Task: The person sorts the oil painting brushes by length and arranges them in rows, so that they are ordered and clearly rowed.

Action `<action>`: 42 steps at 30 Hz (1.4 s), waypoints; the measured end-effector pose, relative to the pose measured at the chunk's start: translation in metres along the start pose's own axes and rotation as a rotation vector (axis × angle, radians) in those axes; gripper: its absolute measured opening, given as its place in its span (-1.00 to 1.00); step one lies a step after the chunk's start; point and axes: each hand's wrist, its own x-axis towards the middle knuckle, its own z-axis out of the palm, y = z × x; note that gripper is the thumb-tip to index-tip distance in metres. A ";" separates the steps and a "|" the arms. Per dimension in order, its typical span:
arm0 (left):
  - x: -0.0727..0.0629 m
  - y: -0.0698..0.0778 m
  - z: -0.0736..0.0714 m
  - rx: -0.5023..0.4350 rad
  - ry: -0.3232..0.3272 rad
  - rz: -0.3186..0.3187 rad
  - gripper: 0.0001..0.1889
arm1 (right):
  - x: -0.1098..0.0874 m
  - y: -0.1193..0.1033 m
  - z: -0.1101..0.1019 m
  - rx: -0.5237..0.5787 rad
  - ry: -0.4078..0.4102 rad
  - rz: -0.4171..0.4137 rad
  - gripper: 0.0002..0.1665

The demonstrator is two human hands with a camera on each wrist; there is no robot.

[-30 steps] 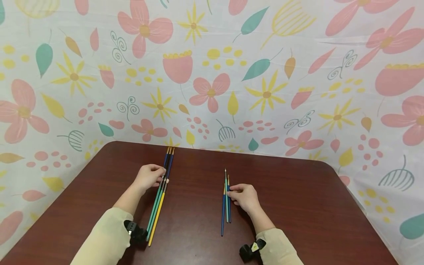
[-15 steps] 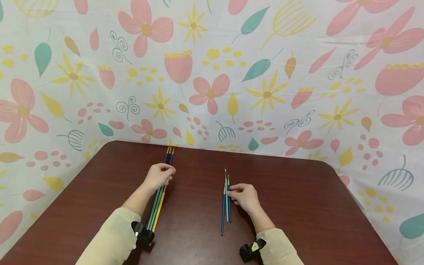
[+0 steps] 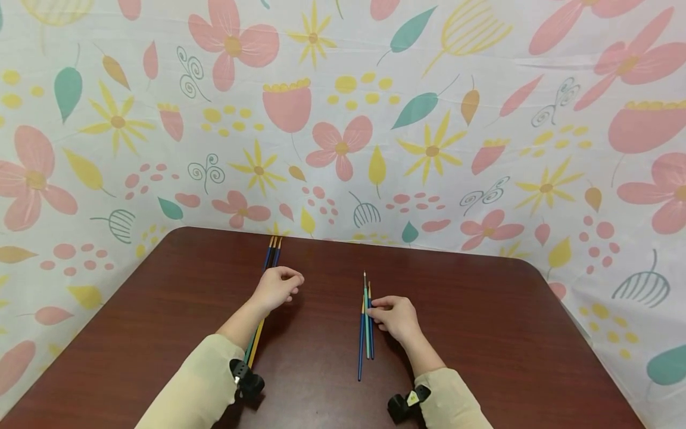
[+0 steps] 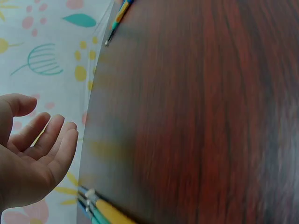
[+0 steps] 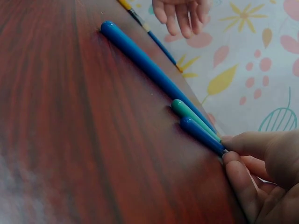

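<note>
Over the left row of paintbrushes, my left hand point(image 3: 277, 288) is raised with nothing in it; in the left wrist view its fingers point(image 4: 65, 140) curve loosely, apart from the thumb. Beneath it lie yellow point(image 3: 257, 342) and green paintbrushes, partly hidden by the arm, with blue-handled paintbrushes point(image 3: 276, 256) end to end beyond them. My right hand point(image 3: 395, 316) pinches the right blue paintbrush point(image 5: 201, 133) of a small group near its metal collar. Beside that brush lie a green paintbrush point(image 3: 367, 339) and a longer blue paintbrush point(image 3: 360, 351).
The brown table point(image 3: 311, 369) has rounded far corners. Behind its far edge hangs a white cloth point(image 3: 343, 214) printed with flowers and leaves. Black cameras point(image 3: 246, 378) sit on both wrists.
My left hand has moved rightward from the middle of the left paintbrush row, crossing over it to its right side. The right hand and its paintbrushes have stayed in place.
</note>
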 end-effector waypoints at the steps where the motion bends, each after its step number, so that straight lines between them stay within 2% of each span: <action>1: 0.001 0.001 0.003 0.000 0.001 0.001 -0.74 | 0.000 0.000 0.000 -0.001 0.000 -0.002 -0.72; 8: 0.002 0.005 0.026 0.032 -0.012 0.031 -0.79 | 0.001 0.000 -0.001 0.003 -0.001 -0.001 -0.73; 23: 0.000 0.014 0.068 0.049 -0.165 0.071 -0.79 | 0.001 -0.001 -0.001 0.015 -0.006 0.008 -0.72; 30: -0.003 0.018 0.087 0.048 -0.197 0.059 -0.80 | 0.001 -0.002 -0.001 0.021 0.001 0.005 -0.73; 34: -0.004 0.020 0.098 -0.003 -0.204 0.027 -0.77 | 0.001 -0.002 -0.001 0.017 0.002 0.000 -0.73; 42: -0.007 0.027 0.114 -0.189 -0.226 -0.069 -0.69 | 0.001 -0.002 -0.001 0.019 0.001 -0.002 -0.74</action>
